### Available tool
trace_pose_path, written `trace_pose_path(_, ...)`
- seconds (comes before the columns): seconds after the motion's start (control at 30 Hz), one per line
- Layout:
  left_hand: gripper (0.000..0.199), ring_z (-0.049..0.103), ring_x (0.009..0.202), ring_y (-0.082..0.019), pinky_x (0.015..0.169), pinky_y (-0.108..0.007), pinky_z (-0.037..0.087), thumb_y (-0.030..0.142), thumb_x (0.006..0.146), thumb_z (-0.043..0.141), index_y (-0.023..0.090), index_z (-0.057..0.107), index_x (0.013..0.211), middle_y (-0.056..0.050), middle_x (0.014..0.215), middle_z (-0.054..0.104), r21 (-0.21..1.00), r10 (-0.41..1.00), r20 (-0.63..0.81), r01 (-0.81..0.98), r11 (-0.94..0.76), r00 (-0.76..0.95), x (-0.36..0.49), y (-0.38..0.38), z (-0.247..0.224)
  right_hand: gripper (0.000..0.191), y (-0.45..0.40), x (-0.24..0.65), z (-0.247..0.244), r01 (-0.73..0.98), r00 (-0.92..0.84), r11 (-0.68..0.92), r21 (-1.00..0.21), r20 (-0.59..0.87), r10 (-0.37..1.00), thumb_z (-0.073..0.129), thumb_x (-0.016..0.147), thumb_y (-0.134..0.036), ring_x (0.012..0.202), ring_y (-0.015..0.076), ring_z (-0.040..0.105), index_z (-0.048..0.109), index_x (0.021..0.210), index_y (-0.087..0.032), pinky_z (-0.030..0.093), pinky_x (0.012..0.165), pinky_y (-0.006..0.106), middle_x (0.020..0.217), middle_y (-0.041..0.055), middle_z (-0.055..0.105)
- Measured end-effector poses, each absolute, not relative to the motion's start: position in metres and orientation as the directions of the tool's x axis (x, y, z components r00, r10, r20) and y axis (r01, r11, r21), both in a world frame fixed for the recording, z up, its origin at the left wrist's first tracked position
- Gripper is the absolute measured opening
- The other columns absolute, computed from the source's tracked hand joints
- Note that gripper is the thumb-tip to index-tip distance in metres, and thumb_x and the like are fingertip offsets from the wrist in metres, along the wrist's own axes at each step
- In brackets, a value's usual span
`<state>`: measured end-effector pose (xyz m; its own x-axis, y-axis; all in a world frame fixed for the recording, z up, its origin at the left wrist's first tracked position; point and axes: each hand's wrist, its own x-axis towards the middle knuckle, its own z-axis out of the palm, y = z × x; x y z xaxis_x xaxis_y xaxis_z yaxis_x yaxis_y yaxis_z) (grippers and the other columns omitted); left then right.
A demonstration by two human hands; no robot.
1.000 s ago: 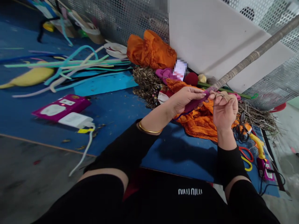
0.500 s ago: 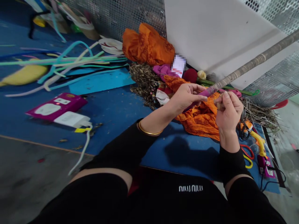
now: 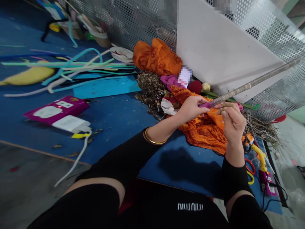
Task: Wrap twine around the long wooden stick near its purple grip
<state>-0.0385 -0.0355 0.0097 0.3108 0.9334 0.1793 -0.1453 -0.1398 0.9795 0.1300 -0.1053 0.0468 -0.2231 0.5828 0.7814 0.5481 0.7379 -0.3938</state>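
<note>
Evidently, left hand [image 3: 189,109]: grasping the long stick near its purple lower end, thumb on one side and fingers on the other, which probably keeps that end from rolling or dropping.
Right hand [image 3: 234,122]: just beside the stick, fingers bent and drawn together; whether they pinch a fine strand or nothing, I cannot tell. Being so near the purple part suggests close fingerwork there.
Long stick [image 3: 247,86]: slanting from the left hand up past the right, ringed with pale bands; held at one end, its length points away from the body, likely leaving elbow room.
Orange cloth [image 3: 202,135]: crumpled on the blue table [image 3: 124,117] below the hands, within easy reach.
Phone [image 3: 185,77]: beyond the hands, tilted by the purple cloth [image 3: 169,81], screen bright, perhaps so it can be looked at.
White board [image 3: 214,38]: upright against the perforated panel [image 3: 145,19], which seems to bear it.
Scissors handles [image 3: 250,167]: red and yellow, by the right forearm, handy for that side.
Yellow-handled tool [image 3: 262,159]: near a small purple power strip [image 3: 268,183], presumably to be close to power.
Soft coloured strips [image 3: 81,65]: loosely heaped at the far left, apart from both hands.
</note>
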Motion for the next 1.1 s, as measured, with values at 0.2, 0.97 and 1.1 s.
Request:
trace_pose_path(0.2, 0.007, 0.058, 0.05, -0.011, 0.05, -0.021, 0.043, 0.01, 0.075, 0.073, 0.011, 0.069, 0.08, 0.003, 0.059, 0.064, 0.988, 0.92, 0.147, -0.015, -0.152, 0.363, -0.041, -0.043, 0.015, 0.027, -0.101, 0.141, 0.045, 0.471, -0.301, 0.764, -0.44, 0.735, 0.608, 0.06, 0.102, -0.037, 0.09, 0.0197, 0.069, 0.075, 0.082, -0.025, 0.058, 0.083, 0.036, 0.095, 0.0048, 0.075)
trace_pose_path(0.97, 0.022, 0.072, 0.082, -0.023, 0.071, -0.029, 0.049, 0.02, 0.077, 0.071, 0.012, 0.079, 0.096, -0.007, 0.088, 0.08, 0.735, 0.87, 0.239, 0.505, -0.452, 0.43, -0.037, -0.057, 0.008, 0.036, -0.073, 0.134, 0.026, 0.403, -0.168, 0.619, -0.675, 0.61, 0.774, 0.057, 0.103, -0.049, 0.101, 0.019, 0.072, 0.07, 0.081, -0.022, 0.056, 0.096, 0.036, 0.094, 0.0042, 0.074)
trace_pose_path(1.1, 0.027, 0.076, 0.095, -0.031, 0.08, -0.036, 0.054, 0.026, 0.087, 0.066, 0.014, 0.077, 0.108, -0.012, 0.101, 0.081, 0.553, 0.853, 0.266, 0.654, -0.517, 0.449, -0.033, -0.068, 0.012, 0.035, -0.069, 0.135, 0.021, 0.505, -0.087, 0.522, -0.688, 0.561, 0.823, 0.055, 0.104, -0.045, 0.101, 0.0194, 0.072, 0.067, 0.081, -0.022, 0.055, 0.096, 0.036, 0.1, 0.005, 0.077)
